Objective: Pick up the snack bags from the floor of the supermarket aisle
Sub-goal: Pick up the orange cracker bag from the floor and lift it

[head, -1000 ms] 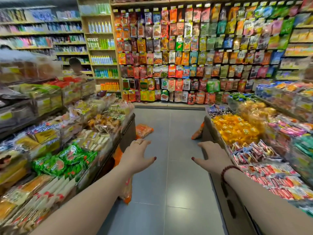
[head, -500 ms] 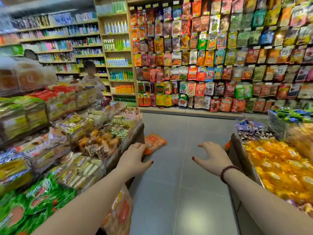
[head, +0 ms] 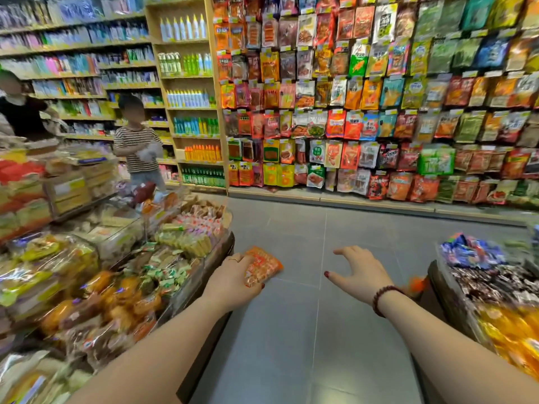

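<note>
Left hand (head: 233, 282) reaching out over grey floor (head: 291, 330), grip seemingly curled round near edge of orange snack bag (head: 262, 268); true pinch or mere overlap, cannot tell. Bag sits just right of left display bench (head: 210, 258) corner. Right hand (head: 360, 274) apart to right, fingers spread, holding nothing. Second orange bag (head: 417, 284) peeks behind right wrist, beside right display bench (head: 437, 275). Far wall: hanging snack packets (head: 364, 97).

One head-worn wide-angle view looks forward and down the aisle, both outstretched forearms near, grey tiled floor (head: 291, 330) below.
</note>
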`<state>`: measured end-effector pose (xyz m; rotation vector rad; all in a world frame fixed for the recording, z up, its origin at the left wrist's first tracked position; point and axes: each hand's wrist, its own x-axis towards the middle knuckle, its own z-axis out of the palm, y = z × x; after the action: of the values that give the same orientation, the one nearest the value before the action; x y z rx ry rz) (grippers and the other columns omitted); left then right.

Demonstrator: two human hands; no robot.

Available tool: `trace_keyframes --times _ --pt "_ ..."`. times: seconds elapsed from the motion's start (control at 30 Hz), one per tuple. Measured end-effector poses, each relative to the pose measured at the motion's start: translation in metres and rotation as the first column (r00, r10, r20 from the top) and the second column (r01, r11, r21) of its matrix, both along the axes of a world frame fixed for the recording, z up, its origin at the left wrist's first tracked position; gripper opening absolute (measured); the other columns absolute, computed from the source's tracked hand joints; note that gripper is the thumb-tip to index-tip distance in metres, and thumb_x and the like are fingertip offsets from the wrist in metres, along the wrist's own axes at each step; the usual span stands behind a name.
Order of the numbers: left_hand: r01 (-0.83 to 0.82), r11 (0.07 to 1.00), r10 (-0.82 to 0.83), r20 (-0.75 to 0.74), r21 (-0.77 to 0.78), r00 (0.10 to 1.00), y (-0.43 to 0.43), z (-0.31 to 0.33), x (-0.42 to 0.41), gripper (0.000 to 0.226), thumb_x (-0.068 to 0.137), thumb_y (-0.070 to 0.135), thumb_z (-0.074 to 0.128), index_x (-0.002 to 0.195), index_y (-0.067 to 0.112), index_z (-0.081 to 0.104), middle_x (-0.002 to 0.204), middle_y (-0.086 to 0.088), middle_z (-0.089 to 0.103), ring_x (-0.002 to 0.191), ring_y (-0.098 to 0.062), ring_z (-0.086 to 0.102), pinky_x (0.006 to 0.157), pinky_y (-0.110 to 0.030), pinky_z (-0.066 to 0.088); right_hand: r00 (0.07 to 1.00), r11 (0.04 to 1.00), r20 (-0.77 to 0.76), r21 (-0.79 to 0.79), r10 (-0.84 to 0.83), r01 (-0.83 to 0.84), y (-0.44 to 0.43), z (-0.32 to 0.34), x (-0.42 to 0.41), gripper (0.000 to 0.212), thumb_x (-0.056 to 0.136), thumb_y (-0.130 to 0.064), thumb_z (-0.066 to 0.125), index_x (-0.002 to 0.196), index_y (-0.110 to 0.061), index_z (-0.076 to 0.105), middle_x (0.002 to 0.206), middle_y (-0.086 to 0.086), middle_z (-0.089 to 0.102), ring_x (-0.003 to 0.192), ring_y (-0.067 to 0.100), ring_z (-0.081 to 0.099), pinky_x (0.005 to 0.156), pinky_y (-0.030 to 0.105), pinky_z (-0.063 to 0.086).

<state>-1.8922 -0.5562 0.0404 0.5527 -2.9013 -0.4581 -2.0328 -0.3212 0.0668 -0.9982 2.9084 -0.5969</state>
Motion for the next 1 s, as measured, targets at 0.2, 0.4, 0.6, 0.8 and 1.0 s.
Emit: trace_keyframes --times 0.2,0.4,0.6,0.8,1.0 --pt "-0.014 1.000 0.013 0.041 0.017 0.999 -0.052 -0.014 -0.124 0.074 0.076 0.054 0.052 0.141 0.020 0.041 0.140 -0.003 0.046 0.129 -0.023 0.042 0.101 -0.036 0.043 0.999 0.999 0.030 0.034 0.023 -0.024 -0.061 -0.010 -0.127 0.059 0.086 -0.049 0.059 0.137 -0.024 0.043 0.141 -0.002 0.045 0.134 0.020 0.036 0.110 0.036 0.032" --pt "-0.101 0.995 0.100 0.035 0.018 0.994 -0.102 -0.037 -0.241 0.066 0.085 0.046 0.058 0.143 0.020 0.039 0.144 -0.002 0.043 0.133 -0.020 0.038 0.106 -0.034 0.039 0.992 0.991 0.044 0.056 0.115 -0.118 -0.125 -0.032 -0.268 0.061 0.087 -0.049 0.058 0.140 -0.023 0.041 0.144 -0.001 0.043 0.135 0.018 0.036 0.110 0.034 0.032" --pt "-0.220 0.975 0.219 0.056 0.031 0.974 -0.145 -0.043 -0.354 0.065 0.086 0.044 0.059 0.143 0.022 0.038 0.144 0.000 0.042 0.133 -0.019 0.038 0.103 -0.030 0.037 0.970 0.969 0.076 0.071 0.232 -0.237 -0.188 -0.040 -0.408 0.061 0.086 -0.049 0.059 0.138 -0.022 0.043 0.143 0.001 0.044 0.133 0.020 0.039 0.110 0.034 0.032" --pt "-0.273 0.960 0.266 0.101 0.061 0.959 -0.185 -0.058 -0.446 0.065 0.085 0.046 0.059 0.142 0.023 0.039 0.141 0.000 0.045 0.129 -0.020 0.041 0.101 -0.031 0.040 0.956 0.956 0.104 0.076 0.275 -0.283 -0.244 -0.053 -0.513 0.058 0.086 -0.047 0.059 0.137 -0.022 0.044 0.142 0.000 0.045 0.131 0.020 0.040 0.107 0.034 0.034" --pt "-0.335 0.936 0.321 0.136 0.103 0.937 -0.248 -0.082 -0.529 0.066 0.084 0.045 0.061 0.142 0.023 0.039 0.137 0.000 0.045 0.119 -0.019 0.050 0.096 -0.031 0.045 0.941 0.937 0.101 0.108 0.322 -0.332 -0.316 -0.078 -0.606 0.059 0.086 -0.048 0.058 0.137 -0.022 0.043 0.141 0.000 0.045 0.131 0.020 0.039 0.108 0.035 0.034"
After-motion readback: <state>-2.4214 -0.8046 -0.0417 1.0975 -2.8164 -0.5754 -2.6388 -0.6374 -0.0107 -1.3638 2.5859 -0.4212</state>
